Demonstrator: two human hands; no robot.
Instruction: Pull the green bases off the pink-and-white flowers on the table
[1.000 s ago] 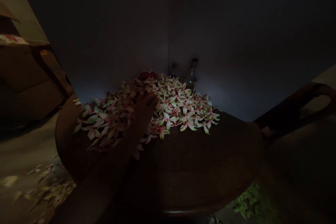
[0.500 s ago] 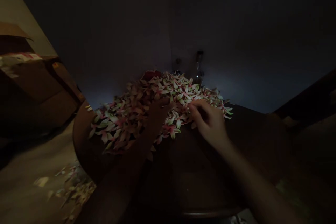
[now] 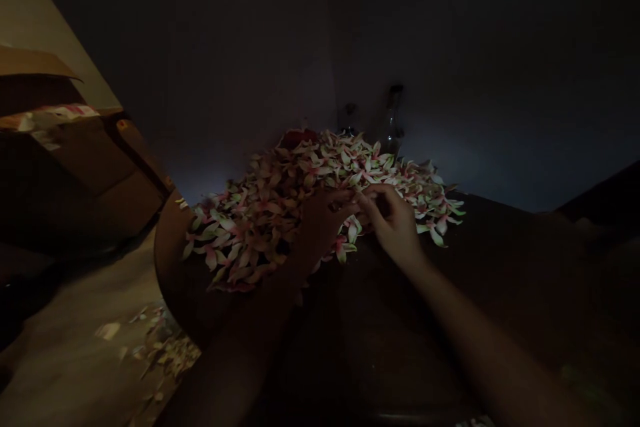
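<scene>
A wide heap of pink and pale-green artificial-looking flowers (image 3: 265,213) covers the back of a dark round-edged table (image 3: 410,347). My left hand (image 3: 325,217), deep in shadow, is at the front of the heap with its fingers pinched together. Close against it, my right hand (image 3: 397,223) has thumb and forefinger closed in a pinch. The fingertips of both hands meet in front of the flowers. Whatever lies between them is too small and dark to make out.
Behind the heap stand a dark glass bottle (image 3: 394,123) and a red object (image 3: 299,138), near the corner of grey walls. Cardboard boxes (image 3: 95,167) are stacked at the left. Scattered petal-like scraps (image 3: 173,355) lie on the floor beside the table.
My hands have come together, the left moving up toward the right until their fingertips meet. The view has shifted slightly, so the heap appears farther right.
</scene>
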